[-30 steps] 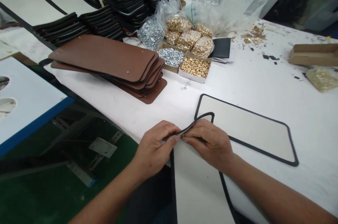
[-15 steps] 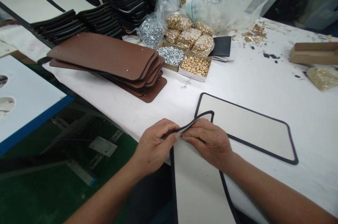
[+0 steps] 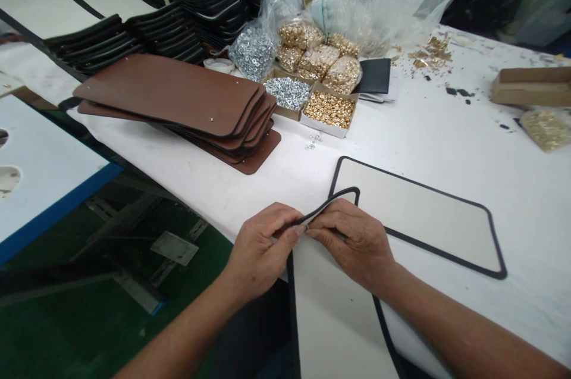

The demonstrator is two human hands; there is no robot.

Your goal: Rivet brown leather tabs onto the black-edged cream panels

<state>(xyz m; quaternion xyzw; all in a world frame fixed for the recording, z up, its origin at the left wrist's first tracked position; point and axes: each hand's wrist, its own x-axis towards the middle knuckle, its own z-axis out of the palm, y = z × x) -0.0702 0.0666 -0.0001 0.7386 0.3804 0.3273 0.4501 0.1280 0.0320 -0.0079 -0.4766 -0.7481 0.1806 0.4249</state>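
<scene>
A cream panel with a black rim [image 3: 332, 313] lies over the near table edge, its far end bent upward. My left hand [image 3: 263, 248] is closed on the rim of that raised end from the left. My right hand [image 3: 357, 239] pinches the same end from the right, fingertips meeting the left hand's at a small metal fitting on the rim. A second cream panel with a black rim [image 3: 419, 215] lies flat on the white table [image 3: 446, 135] just beyond my right hand.
A stack of brown panels [image 3: 178, 99] lies at the left. Behind it rise stacks of black-edged panels [image 3: 147, 16]. Two open boxes hold silver [image 3: 288, 92] and gold fittings [image 3: 329, 110], with bags of fittings [image 3: 312, 55] behind. A cardboard box [image 3: 530, 84] stands at the right.
Both hands keep their hold on the panel's raised end with barely any shift; the view has drifted slightly.
</scene>
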